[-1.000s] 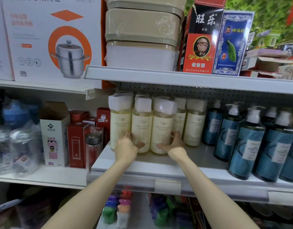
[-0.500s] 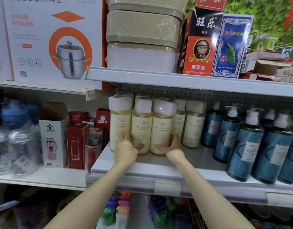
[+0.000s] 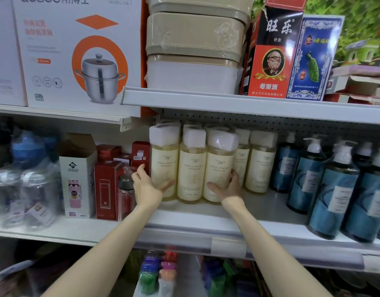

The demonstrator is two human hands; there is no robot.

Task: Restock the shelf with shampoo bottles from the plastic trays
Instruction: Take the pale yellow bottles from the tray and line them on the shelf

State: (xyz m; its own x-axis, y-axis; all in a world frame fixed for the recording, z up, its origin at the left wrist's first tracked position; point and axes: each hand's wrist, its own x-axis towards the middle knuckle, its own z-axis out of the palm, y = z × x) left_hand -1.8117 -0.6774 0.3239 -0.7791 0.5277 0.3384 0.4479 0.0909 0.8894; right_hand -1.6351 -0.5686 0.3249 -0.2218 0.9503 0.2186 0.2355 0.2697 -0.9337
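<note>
3 cream shampoo bottles (image 3: 192,168) stood upright in a tight row near the front left end of the middle shelf (image 3: 259,213), labels facing out. More of the same kind stood behind them to the right. The 2 hands bracketed this row, apparently to squeeze it together and square it up.

The left hand (image 3: 146,187) was spread, its fingers straight and apart along the outer flank of the leftmost bottle (image 3: 164,166) and its thumb reaching across the bottle's lower front. It looked like a flat push, not a grasp. The right hand (image 3: 227,187) cupped the rightmost bottle (image 3: 219,168) of the 3. Its fingers curled round the far side and its thumb lay on the front, so it steadied that end against the push.

Packing the row leftward probably kept it clear of the blue pump bottles (image 3: 334,189) further right. The plastic trays were out of view.
</note>
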